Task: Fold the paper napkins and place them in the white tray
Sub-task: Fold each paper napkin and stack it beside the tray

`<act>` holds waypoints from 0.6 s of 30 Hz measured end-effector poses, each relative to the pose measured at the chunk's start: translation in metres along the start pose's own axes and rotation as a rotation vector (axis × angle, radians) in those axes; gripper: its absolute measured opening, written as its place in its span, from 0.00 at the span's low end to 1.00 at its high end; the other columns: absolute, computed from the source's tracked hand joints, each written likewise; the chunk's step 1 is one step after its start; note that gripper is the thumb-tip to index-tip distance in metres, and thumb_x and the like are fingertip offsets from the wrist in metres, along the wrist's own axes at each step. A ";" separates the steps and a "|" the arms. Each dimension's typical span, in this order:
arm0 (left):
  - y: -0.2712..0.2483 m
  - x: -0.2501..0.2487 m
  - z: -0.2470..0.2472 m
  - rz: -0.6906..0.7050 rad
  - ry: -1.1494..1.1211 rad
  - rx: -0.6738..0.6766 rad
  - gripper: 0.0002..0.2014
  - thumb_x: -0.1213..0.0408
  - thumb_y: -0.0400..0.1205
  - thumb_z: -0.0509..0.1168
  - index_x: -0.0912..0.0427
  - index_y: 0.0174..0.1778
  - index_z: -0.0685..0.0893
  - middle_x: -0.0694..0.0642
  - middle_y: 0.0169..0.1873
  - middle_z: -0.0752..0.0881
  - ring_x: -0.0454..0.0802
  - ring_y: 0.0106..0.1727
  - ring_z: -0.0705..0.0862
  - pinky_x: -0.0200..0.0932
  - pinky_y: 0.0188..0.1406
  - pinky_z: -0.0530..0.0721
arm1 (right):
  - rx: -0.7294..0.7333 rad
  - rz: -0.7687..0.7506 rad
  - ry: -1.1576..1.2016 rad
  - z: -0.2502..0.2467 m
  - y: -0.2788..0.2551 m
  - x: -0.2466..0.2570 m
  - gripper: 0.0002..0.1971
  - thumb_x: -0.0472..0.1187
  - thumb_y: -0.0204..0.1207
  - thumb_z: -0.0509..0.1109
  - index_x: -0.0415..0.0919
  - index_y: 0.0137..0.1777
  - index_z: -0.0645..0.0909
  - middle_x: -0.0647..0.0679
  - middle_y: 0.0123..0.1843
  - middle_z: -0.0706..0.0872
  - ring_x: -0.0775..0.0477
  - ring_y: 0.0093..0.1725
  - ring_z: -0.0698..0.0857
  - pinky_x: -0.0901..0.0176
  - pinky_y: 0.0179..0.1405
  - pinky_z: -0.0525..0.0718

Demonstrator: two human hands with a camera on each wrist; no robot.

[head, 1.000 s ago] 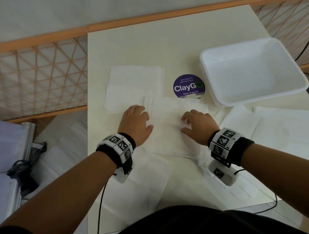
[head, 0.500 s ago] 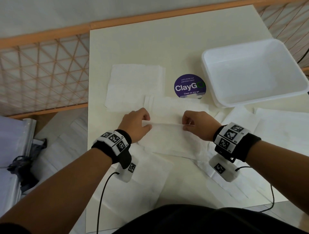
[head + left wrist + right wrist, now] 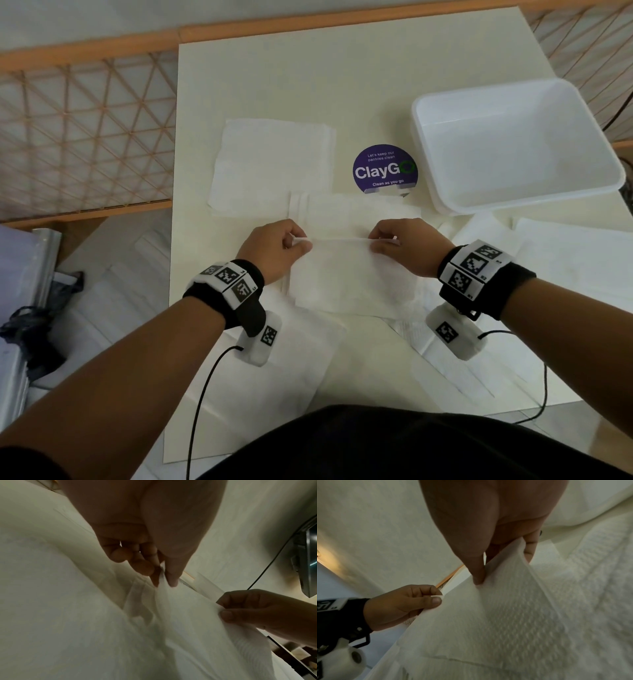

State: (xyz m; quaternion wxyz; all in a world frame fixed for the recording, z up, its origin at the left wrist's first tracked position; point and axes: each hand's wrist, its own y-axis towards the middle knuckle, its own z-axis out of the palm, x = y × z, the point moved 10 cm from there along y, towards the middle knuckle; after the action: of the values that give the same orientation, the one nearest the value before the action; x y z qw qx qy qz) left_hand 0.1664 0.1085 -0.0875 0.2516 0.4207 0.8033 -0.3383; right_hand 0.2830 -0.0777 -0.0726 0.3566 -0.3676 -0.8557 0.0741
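Observation:
A white paper napkin (image 3: 346, 274) lies at the table's middle, its far edge raised off the surface. My left hand (image 3: 298, 244) pinches that edge's left corner between thumb and forefinger (image 3: 161, 580). My right hand (image 3: 380, 241) pinches the right corner, thumb on top (image 3: 478, 577). The napkin (image 3: 513, 615) shows an embossed texture in the right wrist view. The white tray (image 3: 513, 205) stands at the right rear with nothing in it. More napkins lie flat around: one at the left rear (image 3: 274, 164), others to the right (image 3: 575, 260) and near the front edge (image 3: 274, 377).
A round purple "ClayGo" sticker (image 3: 383, 169) sits on the table between the rear napkin and the tray. An orange lattice railing (image 3: 78, 137) runs along the left and back of the table. Cables hang from both wrist cameras over the front napkins.
Both hands went from lying flat on the napkin to pinching its far edge, and have lifted that edge and drawn it toward me.

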 end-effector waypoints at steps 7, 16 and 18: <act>-0.010 0.009 -0.012 -0.027 -0.117 -0.096 0.12 0.50 0.77 0.72 0.55 0.43 0.83 0.49 0.33 0.82 0.42 0.34 0.79 0.30 0.36 0.76 | -0.050 0.021 0.050 -0.002 -0.002 -0.005 0.06 0.46 0.79 0.66 0.45 0.49 0.82 0.52 0.46 0.85 0.50 0.46 0.82 0.58 0.48 0.79; -0.009 0.012 -0.010 -0.010 -0.006 -0.151 0.04 0.62 0.83 0.64 0.58 0.51 0.79 0.52 0.38 0.84 0.47 0.38 0.81 0.38 0.40 0.77 | -0.291 0.184 0.492 -0.033 0.018 -0.021 0.07 0.41 0.82 0.64 0.41 0.43 0.76 0.49 0.37 0.82 0.50 0.33 0.80 0.57 0.36 0.79; -0.009 0.010 -0.005 -0.022 0.006 -0.121 0.10 0.55 0.80 0.69 0.57 0.48 0.80 0.51 0.37 0.84 0.46 0.38 0.82 0.40 0.41 0.81 | -0.344 0.215 0.499 -0.037 0.031 -0.020 0.09 0.43 0.82 0.62 0.38 0.45 0.77 0.49 0.37 0.82 0.49 0.33 0.80 0.55 0.35 0.79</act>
State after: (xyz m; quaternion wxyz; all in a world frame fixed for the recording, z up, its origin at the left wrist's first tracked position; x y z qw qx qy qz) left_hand 0.1532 0.1142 -0.0883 0.2703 0.3968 0.8277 -0.2906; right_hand 0.3351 -0.0739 -0.0682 0.4780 -0.5177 -0.6982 -0.1270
